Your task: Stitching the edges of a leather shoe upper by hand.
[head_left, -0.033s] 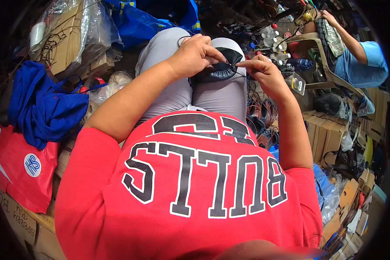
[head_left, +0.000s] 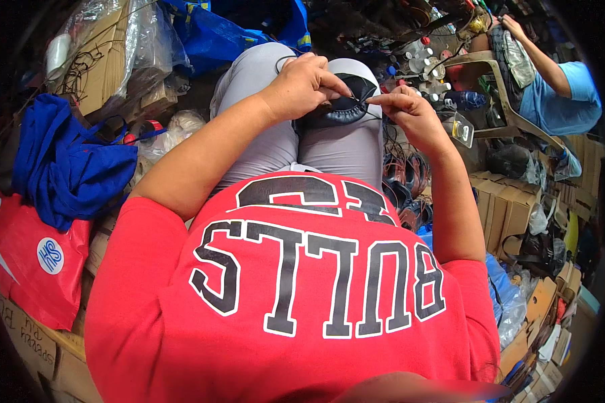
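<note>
A red shirt point(head_left: 296, 295) fills the lower half, and grey trousers point(head_left: 262, 127) reach up to 12 o'clock. A blue bag point(head_left: 67, 161) lies at 9 o'clock. A dark leather piece point(head_left: 339, 107) rests on the knees near 12 o'clock. The left hand point(head_left: 302, 84) closes its fingers on the piece's top edge. The right hand point(head_left: 410, 111), just at 1 o'clock, pinches a thin thread point(head_left: 373, 111) between narrow fingertips beside the piece.
</note>
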`<state>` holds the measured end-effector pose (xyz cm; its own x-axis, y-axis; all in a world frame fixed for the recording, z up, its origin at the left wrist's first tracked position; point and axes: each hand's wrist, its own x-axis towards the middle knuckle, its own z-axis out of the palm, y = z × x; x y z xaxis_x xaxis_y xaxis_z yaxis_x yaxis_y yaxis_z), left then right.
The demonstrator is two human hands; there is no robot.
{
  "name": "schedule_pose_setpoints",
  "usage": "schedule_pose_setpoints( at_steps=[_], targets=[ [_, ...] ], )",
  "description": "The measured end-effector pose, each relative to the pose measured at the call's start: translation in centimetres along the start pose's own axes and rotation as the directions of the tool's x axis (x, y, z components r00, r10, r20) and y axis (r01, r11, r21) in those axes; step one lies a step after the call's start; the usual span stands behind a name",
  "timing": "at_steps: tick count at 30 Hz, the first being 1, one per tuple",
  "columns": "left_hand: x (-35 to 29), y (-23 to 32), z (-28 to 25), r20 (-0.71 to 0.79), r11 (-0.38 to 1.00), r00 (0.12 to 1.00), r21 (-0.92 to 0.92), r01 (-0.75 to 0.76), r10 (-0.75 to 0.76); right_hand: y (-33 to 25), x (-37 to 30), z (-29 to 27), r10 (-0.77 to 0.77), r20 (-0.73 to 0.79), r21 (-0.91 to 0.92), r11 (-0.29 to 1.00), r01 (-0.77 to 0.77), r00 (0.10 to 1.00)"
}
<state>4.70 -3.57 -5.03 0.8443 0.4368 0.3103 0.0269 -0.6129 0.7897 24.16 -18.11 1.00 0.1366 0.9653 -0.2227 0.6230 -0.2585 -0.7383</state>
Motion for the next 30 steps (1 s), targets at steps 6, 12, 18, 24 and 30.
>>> schedule_pose_setpoints(
  at_steps=[6, 12, 18, 24, 30],
  targets=[
    [1.0, 0.3, 0.1, 0.065, 0.998, 0.998, -0.056, 0.030, -0.026, 0.6, 0.3, -0.1, 0.104, 0.096, 0.232, 0.965, -0.124, 0.990],
    [1.5, 0.9, -0.7, 0.130, 0.996, 0.989, 0.054, -0.077, 0.069, 0.7, 0.3, -0.3, 0.078, 0.142, 0.236, 0.965, -0.110, 0.987],
    [0.7, 0.9, -0.5, 0.151, 0.983, 0.981, -0.111, 0.143, -0.125, 0.7, 0.1, 0.2, 0.161, 0.168, 0.457, 0.861, -0.221, 0.973],
    [1.2, 0.4, 1.2, 0.301, 0.814, 0.900, -0.403, 0.419, -0.315, 1.0, 0.3, 1.2, 0.172, 0.128, 0.575, 0.790, -0.214, 0.977],
    [1.6, 0.6, 1.9, 0.214, 0.833, 0.940, -0.440, 0.336, -0.265, 0.3, 0.7, 1.7, 0.169, 0.070, 0.577, 0.797, -0.178, 0.983]
  ],
)
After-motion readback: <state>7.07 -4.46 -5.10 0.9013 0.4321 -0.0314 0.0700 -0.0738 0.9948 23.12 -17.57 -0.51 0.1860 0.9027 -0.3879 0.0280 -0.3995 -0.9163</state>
